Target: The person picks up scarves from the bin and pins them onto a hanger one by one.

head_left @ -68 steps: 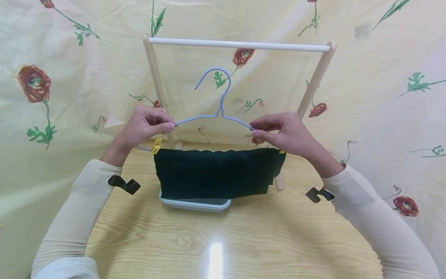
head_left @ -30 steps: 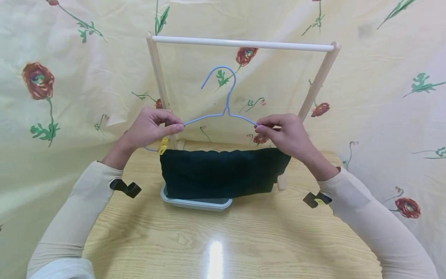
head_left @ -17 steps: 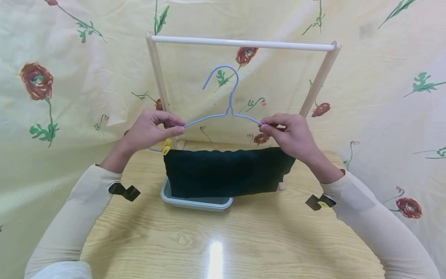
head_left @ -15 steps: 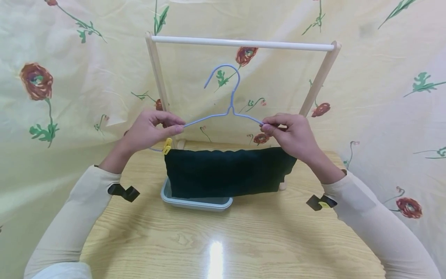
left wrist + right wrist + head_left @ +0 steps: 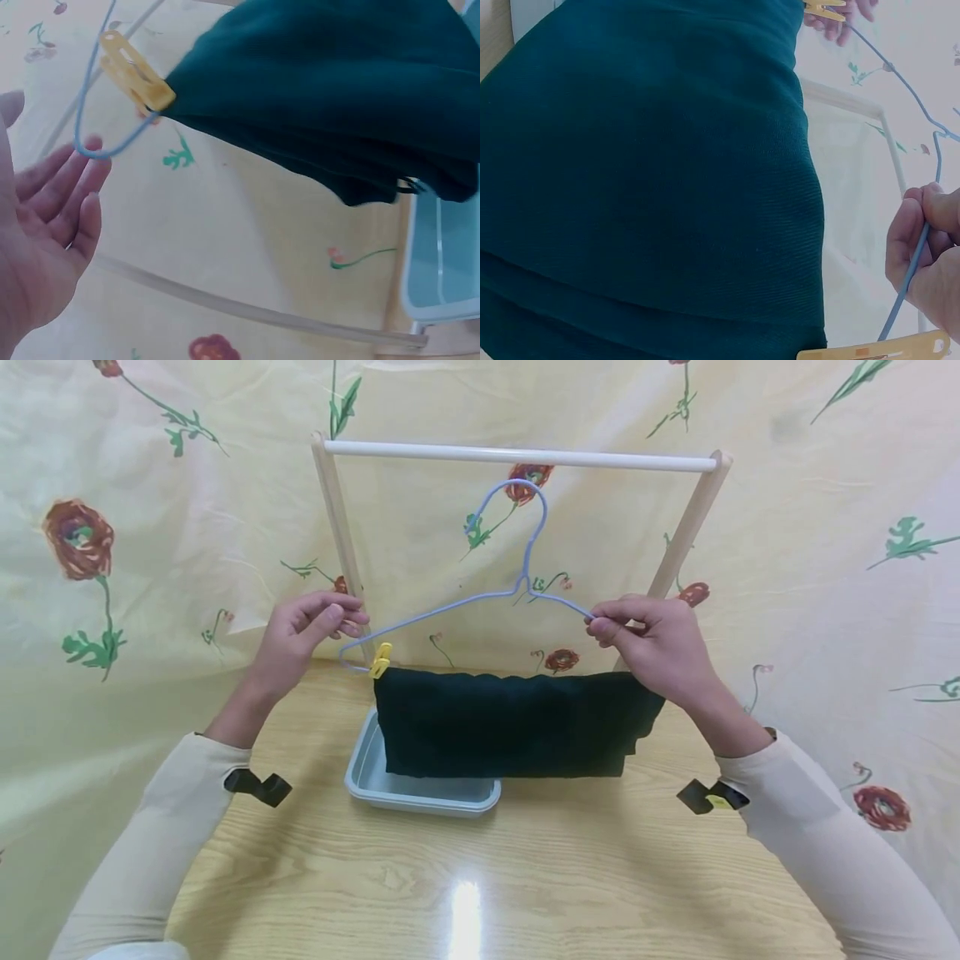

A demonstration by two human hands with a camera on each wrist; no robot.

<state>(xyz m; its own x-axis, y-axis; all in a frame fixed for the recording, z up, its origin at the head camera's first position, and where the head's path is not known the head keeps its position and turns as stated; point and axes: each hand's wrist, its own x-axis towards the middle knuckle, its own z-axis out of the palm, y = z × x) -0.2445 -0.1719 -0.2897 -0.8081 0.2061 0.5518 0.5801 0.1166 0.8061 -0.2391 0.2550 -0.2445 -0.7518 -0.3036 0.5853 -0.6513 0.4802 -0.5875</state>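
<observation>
A blue wire clothes hanger [image 5: 450, 607] is held up in front of the rack, its hook at the top. My right hand [image 5: 652, 639] pinches its right shoulder between thumb and fingers. Dark green cloth [image 5: 510, 727] hangs from the hanger's bottom wire. A yellow clothespin [image 5: 380, 662] grips the cloth's left corner, and another yellow clothespin [image 5: 877, 349] shows at its right end in the right wrist view. My left hand [image 5: 307, 631] is off the hanger, fingers loosely bent, just left of the hanger's left end.
Behind the hanger stands a rack with a white rod [image 5: 517, 456] and wooden posts [image 5: 341, 527]. A light blue tray [image 5: 420, 802] sits on the wooden table [image 5: 337, 877], partly covered by the cloth. A flowered curtain [image 5: 187, 510] forms the backdrop.
The left hand has let go of the hanger's left shoulder and drawn back left. The right hand has carried the hanger and cloth to the right and slightly up.
</observation>
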